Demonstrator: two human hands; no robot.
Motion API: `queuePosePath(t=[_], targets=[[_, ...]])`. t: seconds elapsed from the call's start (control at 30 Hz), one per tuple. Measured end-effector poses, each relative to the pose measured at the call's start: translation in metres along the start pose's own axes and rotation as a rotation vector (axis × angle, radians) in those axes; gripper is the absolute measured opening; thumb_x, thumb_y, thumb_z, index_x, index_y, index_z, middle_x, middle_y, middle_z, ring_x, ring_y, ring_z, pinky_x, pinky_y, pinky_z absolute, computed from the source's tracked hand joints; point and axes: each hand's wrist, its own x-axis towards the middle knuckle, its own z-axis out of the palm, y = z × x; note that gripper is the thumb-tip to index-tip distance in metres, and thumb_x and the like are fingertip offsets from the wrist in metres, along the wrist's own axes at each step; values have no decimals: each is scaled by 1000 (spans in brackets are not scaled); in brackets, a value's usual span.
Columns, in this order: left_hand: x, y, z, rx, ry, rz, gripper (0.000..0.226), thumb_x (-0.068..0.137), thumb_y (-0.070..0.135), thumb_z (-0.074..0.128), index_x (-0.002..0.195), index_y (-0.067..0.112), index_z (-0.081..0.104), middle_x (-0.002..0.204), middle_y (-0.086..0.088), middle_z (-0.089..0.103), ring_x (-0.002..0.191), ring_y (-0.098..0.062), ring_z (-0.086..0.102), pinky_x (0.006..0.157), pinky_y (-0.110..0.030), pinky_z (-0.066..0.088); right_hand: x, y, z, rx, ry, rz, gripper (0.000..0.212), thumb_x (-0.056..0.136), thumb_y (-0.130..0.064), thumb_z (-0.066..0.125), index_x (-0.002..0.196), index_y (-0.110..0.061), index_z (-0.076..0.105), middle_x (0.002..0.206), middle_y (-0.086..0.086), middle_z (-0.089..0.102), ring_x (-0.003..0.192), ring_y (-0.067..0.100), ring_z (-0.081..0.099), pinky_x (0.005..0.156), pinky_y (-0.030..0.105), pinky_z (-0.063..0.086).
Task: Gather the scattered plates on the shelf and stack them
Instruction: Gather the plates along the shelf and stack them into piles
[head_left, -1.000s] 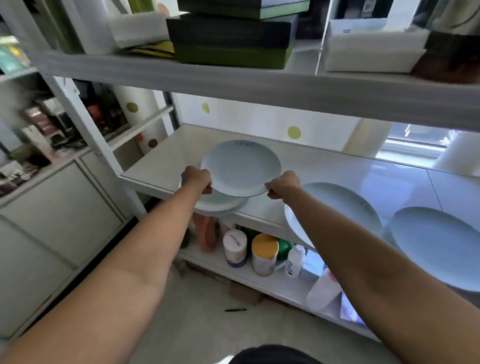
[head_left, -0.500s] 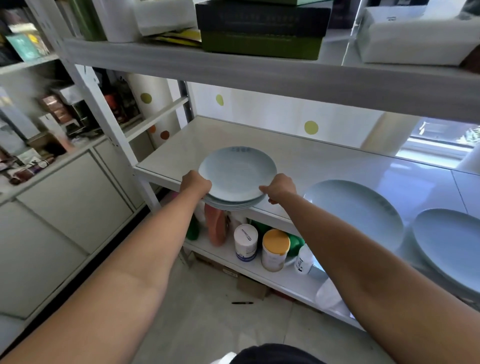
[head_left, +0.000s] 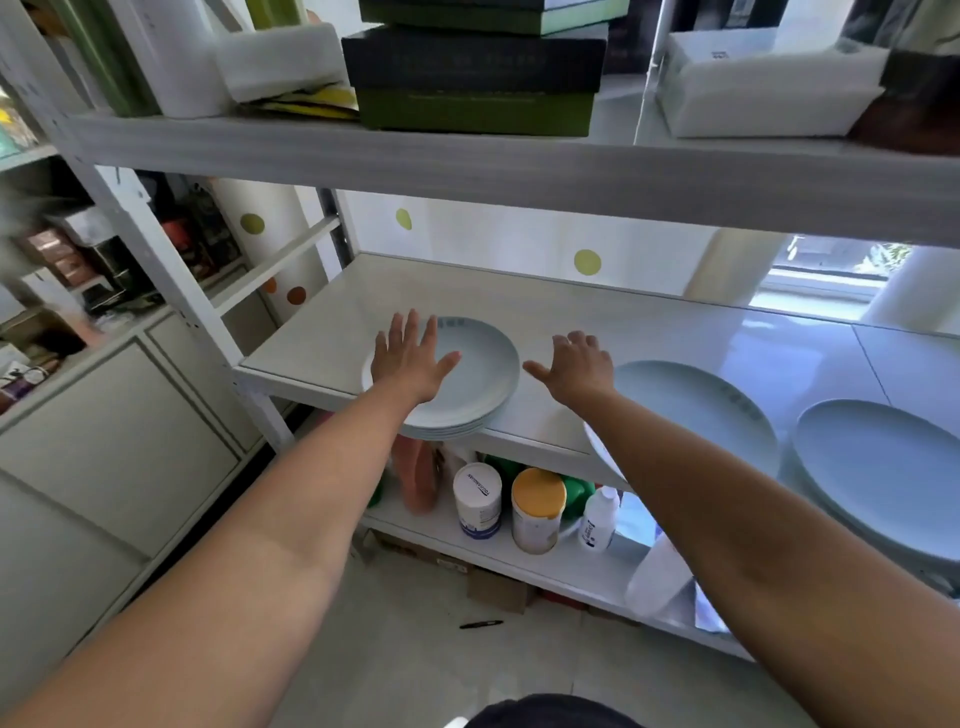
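On shelf (head_left: 623, 322) edge, plate stack (head_left: 485, 374) face up, left hand (head_left: 410, 361) spread above

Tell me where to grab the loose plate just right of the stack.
Take the plate by its near rim, coming from the front. It lies flat on the shelf, but that rim seems to overhang the shelf's front edge, leaving room for fingers beneath and a thumb on top.
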Motion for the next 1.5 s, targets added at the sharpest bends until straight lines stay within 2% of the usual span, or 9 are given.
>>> queuePosePath(t=[0.1,0.23,0.4,0.5,0.77,0.97,1.23,1.5], targets=[[7,29,-2,21,6,92,70,98,57,17,155,22,-3,162,-4,-11,150,-24,-12,121,-43,-3,-3,35,-9,-43,-16,18,71,92,-57,42,147,-14,30,155,8,26,145,27,18,118,44,16],[17,85,-7,61,7,232,70,98,57,16,155,21,-3,162,-4,-9,150,-24,-12,121,-43,-2,-17,88,-21,-60,-24,89,72,93,-58,39,151,-18,22,160,4,13,149,26,6,120,47,5],[17,175,-8,110,19,424,70,98,58,12,155,21,-3,162,-3,-9,150,-23,-13,121,-43,-4,-47,166,-38,-64,-5,246,72,93,-59,36,152,-22,16,161,1,7,150,24,1,120,47,0],[10,235,-8,128,27,537,70,97,59,12,155,22,-2,163,-3,-6,150,-23,-10,122,-43,-2,-72,216,-53,-97,8,356,71,93,-60,35,152,-24,17,161,1,7,149,23,3,119,47,5],[-27,391,-1,91,55,828,69,98,58,18,155,24,-1,163,-3,-6,150,-24,-10,121,-43,-2,-139,344,-87,-104,54,607,72,94,-60,33,152,-23,16,162,1,6,149,24,2,119,48,2],[-58,506,9,96,79,929,69,98,56,20,155,22,1,163,-3,-4,150,-24,-10,121,-43,-3,-172,442,-111,-112,56,688,71,94,-59,34,153,-23,14,162,1,3,149,24,1,120,49,3],[-99,651,14,59,94,966,71,98,55,24,155,20,0,163,-3,-5,150,-23,-10,121,-42,-3,-210,576,-154,-154,35,704,71,94,-56,38,153,-24,15,162,-1,3,149,25,1,119,48,3],[-118,725,31,157,61,958,76,99,38,43,155,19,-5,162,-2,-10,150,-23,-13,122,-42,-2,-221,649,-167,-188,-42,670,73,94,-53,41,153,-24,11,162,-1,-1,149,23,-2,119,47,2]])
